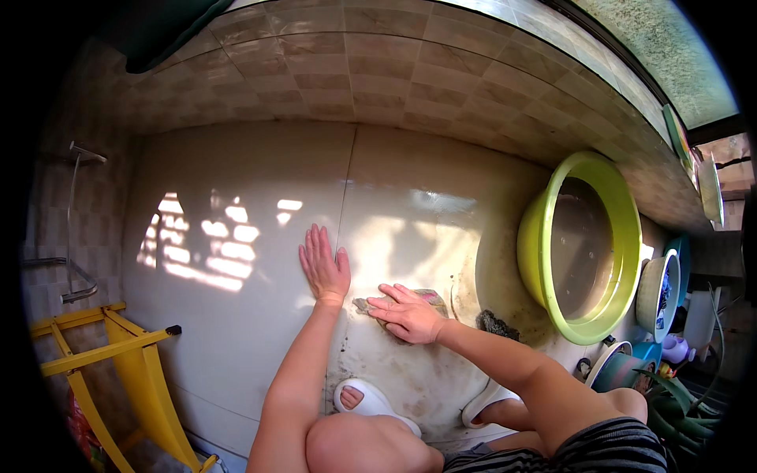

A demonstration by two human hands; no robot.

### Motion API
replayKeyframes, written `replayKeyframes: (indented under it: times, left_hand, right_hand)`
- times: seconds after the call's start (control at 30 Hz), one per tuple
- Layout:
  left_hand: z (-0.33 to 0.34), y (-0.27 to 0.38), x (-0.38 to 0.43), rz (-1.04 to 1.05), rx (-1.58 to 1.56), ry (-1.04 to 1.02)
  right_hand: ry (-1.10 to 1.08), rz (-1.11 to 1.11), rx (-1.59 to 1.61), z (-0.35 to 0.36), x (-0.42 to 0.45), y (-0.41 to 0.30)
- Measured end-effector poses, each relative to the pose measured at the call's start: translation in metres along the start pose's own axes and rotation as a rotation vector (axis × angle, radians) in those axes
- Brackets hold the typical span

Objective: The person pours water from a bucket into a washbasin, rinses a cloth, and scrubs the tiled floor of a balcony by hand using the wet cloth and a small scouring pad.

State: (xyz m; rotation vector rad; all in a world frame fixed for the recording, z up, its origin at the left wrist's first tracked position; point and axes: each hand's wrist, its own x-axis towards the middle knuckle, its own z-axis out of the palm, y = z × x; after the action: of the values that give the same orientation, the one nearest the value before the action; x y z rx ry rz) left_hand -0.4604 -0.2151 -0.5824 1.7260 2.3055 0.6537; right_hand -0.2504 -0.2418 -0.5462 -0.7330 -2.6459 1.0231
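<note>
My left hand (324,265) lies flat on the pale floor tile (278,159), fingers a little apart and nothing in it. To its right, my right hand (408,313) presses down on a wet, grey-brown cloth (434,300) with a pink patch; the palm hides part of the cloth. Dark dirt marks the floor around the cloth and near my feet. A dark, fuzzy scrubbing pad or clump (498,325) rests on the floor just beyond my right wrist. Farther right stands a large lime-green plastic basin (535,248) holding murky brown water.
A yellow metal-framed stool or chair (139,378) lies tipped at the left. The tiled wall (378,71) runs along the far side. Behind the basin stand a smaller basin (649,295), a purple watering can (676,349) and a potted plant (680,408). White slippers (375,402) are on my feet.
</note>
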Motion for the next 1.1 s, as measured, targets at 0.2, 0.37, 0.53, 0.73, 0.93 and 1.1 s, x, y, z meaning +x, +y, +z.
replayKeyframes:
  times: [0.2,0.37,0.53,0.73,0.93,1.1]
  left_hand:
    - [0.004,0.023,-0.016,0.071,-0.041,-0.018]
    - [0.011,0.054,-0.012,0.141,-0.087,-0.151]
    - [0.009,0.063,0.004,0.175,-0.028,-0.199]
    - [0.018,0.057,0.005,0.227,0.069,-0.22]
    - [0.017,0.07,0.006,0.242,0.1,-0.261]
    - [0.006,0.059,0.007,0.181,0.116,-0.368]
  right_hand:
    - [0.117,0.379,-0.143,-0.043,-0.115,-0.026]
    - [-0.015,0.792,-0.163,-0.049,-0.173,-0.011]
    - [0.372,0.833,-0.001,-0.075,-0.12,0.009]
    - [0.679,0.552,-0.066,-0.093,0.053,0.085]
    - [0.729,0.404,-0.31,-0.091,0.17,0.149]
    - [0.597,0.453,-0.699,-0.105,0.136,0.159]
